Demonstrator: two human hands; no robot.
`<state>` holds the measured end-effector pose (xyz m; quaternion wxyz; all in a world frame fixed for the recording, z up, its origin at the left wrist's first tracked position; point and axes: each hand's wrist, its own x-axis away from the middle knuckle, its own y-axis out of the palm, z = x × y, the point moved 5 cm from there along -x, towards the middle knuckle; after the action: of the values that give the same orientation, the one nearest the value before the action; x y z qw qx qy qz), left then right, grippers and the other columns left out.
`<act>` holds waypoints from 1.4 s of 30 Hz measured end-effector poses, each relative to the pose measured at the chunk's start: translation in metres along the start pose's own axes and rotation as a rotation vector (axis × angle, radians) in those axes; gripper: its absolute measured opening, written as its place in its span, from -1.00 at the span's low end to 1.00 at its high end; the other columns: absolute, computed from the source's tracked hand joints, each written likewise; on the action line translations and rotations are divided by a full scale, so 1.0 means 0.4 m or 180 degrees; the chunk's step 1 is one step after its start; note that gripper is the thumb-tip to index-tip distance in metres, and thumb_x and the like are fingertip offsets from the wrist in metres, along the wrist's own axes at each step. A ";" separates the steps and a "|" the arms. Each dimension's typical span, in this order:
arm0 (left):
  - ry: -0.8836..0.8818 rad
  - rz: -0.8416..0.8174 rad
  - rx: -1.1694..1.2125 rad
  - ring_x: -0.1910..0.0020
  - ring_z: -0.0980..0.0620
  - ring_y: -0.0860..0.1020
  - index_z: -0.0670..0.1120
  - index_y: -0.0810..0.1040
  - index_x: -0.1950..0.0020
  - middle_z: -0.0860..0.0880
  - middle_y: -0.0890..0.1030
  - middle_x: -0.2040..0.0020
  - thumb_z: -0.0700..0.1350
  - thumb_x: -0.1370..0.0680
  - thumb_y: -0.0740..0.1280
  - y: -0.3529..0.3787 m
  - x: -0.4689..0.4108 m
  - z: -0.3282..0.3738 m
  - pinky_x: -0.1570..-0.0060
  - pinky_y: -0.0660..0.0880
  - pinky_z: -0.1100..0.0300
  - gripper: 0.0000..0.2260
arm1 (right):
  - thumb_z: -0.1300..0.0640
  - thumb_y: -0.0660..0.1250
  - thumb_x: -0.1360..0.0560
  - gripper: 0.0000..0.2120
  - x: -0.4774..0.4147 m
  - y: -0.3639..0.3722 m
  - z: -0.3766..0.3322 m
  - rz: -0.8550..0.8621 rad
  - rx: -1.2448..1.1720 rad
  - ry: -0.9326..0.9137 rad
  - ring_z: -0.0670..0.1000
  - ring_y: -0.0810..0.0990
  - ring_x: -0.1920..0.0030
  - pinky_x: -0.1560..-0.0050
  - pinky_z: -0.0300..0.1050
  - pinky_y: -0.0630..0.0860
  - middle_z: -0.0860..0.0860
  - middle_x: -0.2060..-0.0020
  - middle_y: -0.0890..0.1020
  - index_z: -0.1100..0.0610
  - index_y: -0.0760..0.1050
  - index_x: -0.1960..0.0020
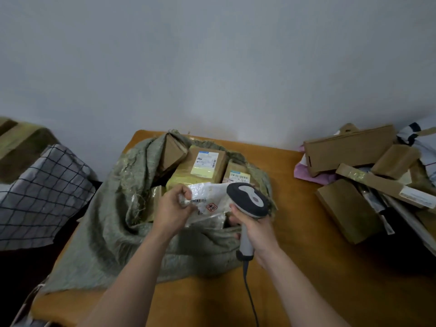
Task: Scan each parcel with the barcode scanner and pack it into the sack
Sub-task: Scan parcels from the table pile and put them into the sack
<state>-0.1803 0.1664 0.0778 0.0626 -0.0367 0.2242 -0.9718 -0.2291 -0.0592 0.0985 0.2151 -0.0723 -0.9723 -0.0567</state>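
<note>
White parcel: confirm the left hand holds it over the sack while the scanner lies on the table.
Wrong on the scanner: the head view shows the right hand gripping it. The left hand does hold the white parcel over the sack.

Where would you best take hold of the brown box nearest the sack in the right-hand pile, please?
Probably across the short width of the brown box, coming from the left over the table: that long edge is free, while the long flat parcel and others crowd its far and right sides.
</note>
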 end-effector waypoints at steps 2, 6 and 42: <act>-0.0151 -0.0121 0.0076 0.38 0.17 0.44 -0.04 0.46 0.20 0.10 0.50 0.29 -0.45 -0.39 0.49 0.009 -0.015 -0.052 0.44 0.36 0.28 -0.65 | 0.06 0.58 -0.45 -0.70 -0.025 0.008 0.014 0.0106 0.0018 -0.0014 0.01 0.74 0.09 0.22 -0.05 0.62 0.04 -0.04 0.73 -0.01 0.65 -0.16; -0.0197 -0.0476 -0.0070 0.43 0.25 0.38 -0.03 0.50 0.30 0.22 0.47 0.44 -0.51 -0.37 0.41 0.026 -0.039 -0.110 0.39 0.30 0.31 -0.64 | 0.09 0.57 -0.47 -0.73 -0.065 0.022 0.048 0.0159 0.0057 -0.0018 0.02 0.72 -0.05 0.25 -0.08 0.62 -0.01 -0.07 0.73 -0.01 0.66 -0.16; -0.0602 -0.2722 -0.2184 0.05 -0.01 0.57 0.05 0.42 -0.22 0.01 0.57 -0.14 0.16 -0.58 0.42 0.075 0.065 -0.159 0.11 0.48 0.10 -0.67 | -0.23 0.48 -0.42 -0.72 -0.086 0.086 0.122 -0.0122 0.1177 0.0288 0.01 0.68 -0.07 -0.26 0.20 0.56 -0.16 0.14 0.75 -0.04 0.68 0.06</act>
<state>-0.2090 0.1633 0.0087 -0.3330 -0.2298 0.4863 -0.7745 -0.2125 -0.0225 0.0424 0.2671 -0.0103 -0.9566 0.1157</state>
